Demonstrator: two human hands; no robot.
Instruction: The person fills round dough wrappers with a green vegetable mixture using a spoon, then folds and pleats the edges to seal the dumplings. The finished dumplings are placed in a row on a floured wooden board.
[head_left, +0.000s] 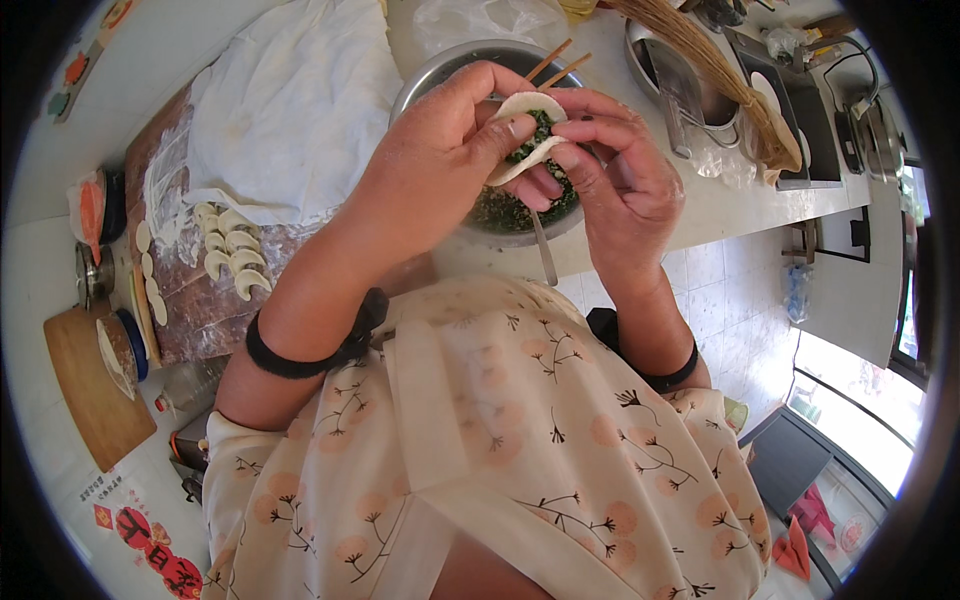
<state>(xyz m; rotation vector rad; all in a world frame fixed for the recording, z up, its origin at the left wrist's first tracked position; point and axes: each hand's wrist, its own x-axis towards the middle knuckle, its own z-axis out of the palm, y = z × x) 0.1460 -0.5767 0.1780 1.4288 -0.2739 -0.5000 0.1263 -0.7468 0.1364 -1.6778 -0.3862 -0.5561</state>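
A round dough wrapper (534, 103) with chopped green filling (541, 126) is held between both hands, partly folded, its near side open. My left hand (450, 142) supports it from the left, with the thumb over the wrapper. My right hand (622, 169) pinches its right edge between thumb and fingers. Below the hands stands a steel mixing bowl (421, 84) of green filling (504, 214), partly hidden by my left hand. Wooden chopsticks (564, 69) lean out at the bowl's far side. A metal spoon handle (544, 251) juts over its near rim.
On the left, a floured wooden board (195, 319) carries several folded dumplings (244, 259), flat wrappers (156, 300) and a white cloth (292, 112). A cleaver (664, 90) rests across a metal basin (637, 49) at right, near a straw brush (697, 52) and a sink (817, 142).
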